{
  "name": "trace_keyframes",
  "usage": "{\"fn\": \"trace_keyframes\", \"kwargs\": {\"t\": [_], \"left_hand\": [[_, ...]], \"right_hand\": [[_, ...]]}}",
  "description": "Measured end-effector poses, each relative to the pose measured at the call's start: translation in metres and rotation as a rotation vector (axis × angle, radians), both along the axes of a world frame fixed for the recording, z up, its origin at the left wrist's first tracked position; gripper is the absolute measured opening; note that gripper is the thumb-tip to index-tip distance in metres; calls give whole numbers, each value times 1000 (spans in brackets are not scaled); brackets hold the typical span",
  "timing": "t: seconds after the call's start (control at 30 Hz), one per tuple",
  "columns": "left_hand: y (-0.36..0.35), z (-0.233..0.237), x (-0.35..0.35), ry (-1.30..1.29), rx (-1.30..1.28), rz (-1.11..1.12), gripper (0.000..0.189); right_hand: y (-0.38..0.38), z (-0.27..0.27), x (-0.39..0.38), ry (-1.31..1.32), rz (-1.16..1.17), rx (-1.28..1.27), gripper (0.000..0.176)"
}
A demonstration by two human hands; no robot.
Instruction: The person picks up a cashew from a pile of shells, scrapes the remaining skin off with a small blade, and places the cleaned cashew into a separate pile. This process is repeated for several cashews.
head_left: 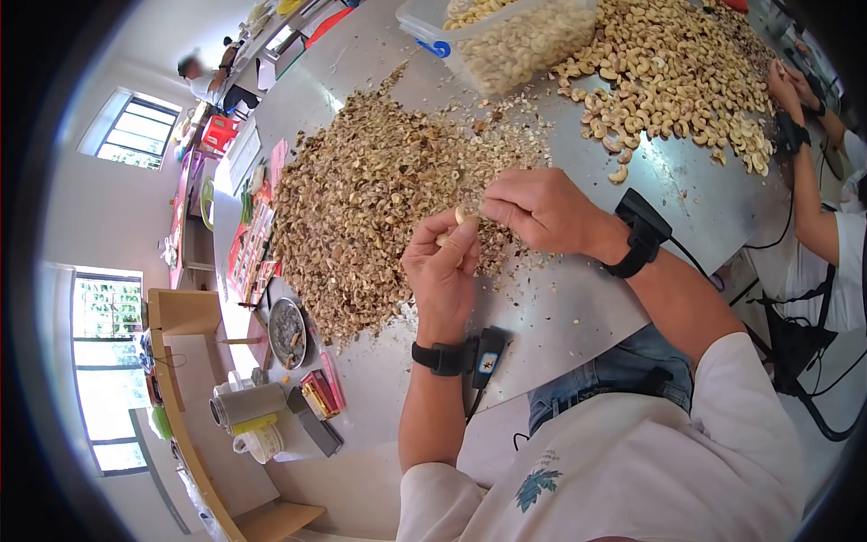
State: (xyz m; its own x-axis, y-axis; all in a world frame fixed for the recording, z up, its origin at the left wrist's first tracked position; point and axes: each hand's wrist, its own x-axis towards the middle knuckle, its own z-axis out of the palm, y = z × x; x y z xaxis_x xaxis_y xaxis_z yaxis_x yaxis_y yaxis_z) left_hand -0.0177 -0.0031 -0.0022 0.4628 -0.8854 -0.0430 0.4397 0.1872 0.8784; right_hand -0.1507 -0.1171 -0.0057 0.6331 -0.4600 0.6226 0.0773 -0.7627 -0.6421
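A pale cashew nut [465, 213] is pinched between the thumb and forefinger of my left hand [441, 269]; another pale bit shows lower among the curled fingers. Right beside it, my right hand [545, 210] has its thumb and fingertips pressed together close against the nut. Whatever those fingertips hold, if anything, is too small to make out. Both hands are above the near edge of a large heap of brown nut skins and broken pieces [361, 199] on the metal table [533, 312]. Each wrist wears a black strap with a device.
A clear plastic tub [519, 50] of cashews stands at the back, beside a wide pile of cashews [677, 72]. Another person's hands [787, 86] are at that pile's right edge. An ashtray [287, 332], a grey cup [248, 405] and small boxes [318, 394] sit at the left.
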Motion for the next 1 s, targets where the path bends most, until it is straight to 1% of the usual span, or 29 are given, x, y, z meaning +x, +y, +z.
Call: {"fn": "trace_keyframes", "kwargs": {"t": [0.03,0.13,0.23,0.33,0.43,0.47,0.53,0.57,0.63,0.67,0.73,0.83,0.93,1.0], "left_hand": [[0,-2,0,-21,1,21,15],[1,-3,1,-110,7,37,17],[2,-2,1,-190,12,41,19],[2,-4,2,-245,3,47,20],[0,-3,2,-287,5,45,16],[0,-3,2,-301,10,41,15],[2,-3,5,-125,26,-45,16],[2,-3,7,-36,32,-84,17],[-1,0,4,85,46,-80,20],[-1,1,4,145,54,-78,22],[-1,-1,6,186,42,-101,25],[-1,-3,7,231,22,-120,28],[-1,-5,8,261,-4,-138,31],[-1,-6,10,270,-16,-147,32]], "right_hand": [[1,0,0,11,12,-3,12],[4,1,1,29,-4,25,19],[3,1,-1,60,6,11,19],[2,-2,-1,53,35,-12,15],[-1,-2,0,128,-9,141,18],[-3,-3,0,143,-77,180,21],[-10,-4,-1,173,-218,256,29],[-11,-3,-2,169,-203,268,28],[-11,-1,-2,161,-164,296,28],[-10,-1,-1,126,-170,243,24],[-7,-3,0,60,-189,135,18],[-8,-5,-3,27,-155,6,16],[-7,-2,-4,54,-60,-28,14],[-5,-1,-3,22,-48,-19,15]]}}
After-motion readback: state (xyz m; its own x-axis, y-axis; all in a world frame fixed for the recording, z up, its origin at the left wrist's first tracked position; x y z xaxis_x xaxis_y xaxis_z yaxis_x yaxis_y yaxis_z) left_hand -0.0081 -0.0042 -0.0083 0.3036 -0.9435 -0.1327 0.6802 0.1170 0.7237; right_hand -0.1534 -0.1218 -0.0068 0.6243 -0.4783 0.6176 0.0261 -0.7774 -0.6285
